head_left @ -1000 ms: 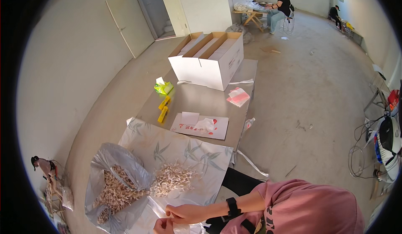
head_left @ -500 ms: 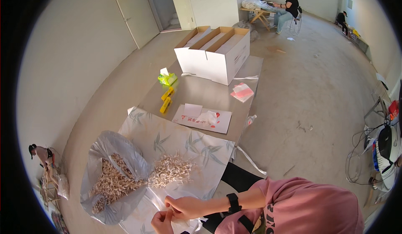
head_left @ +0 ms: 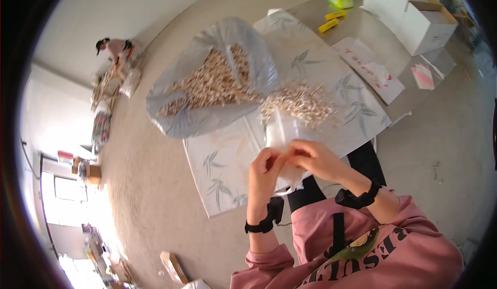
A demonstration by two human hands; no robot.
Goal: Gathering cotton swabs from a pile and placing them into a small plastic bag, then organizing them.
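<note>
Both hands pinch a small clear bag (head_left: 282,134) just below the loose pile (head_left: 300,104): left hand (head_left: 264,171) and right hand (head_left: 313,157) closed on it. Big bag (head_left: 207,82) beside the pile looks full; plenty left.

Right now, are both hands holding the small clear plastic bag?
Yes, the left hand and right hand both pinch the small clear plastic bag above the table.

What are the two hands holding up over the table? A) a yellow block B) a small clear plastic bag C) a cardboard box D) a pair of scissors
B: the left hand and right hand both pinch a small clear plastic bag near the loose pile of pale little pieces on the table.
</note>
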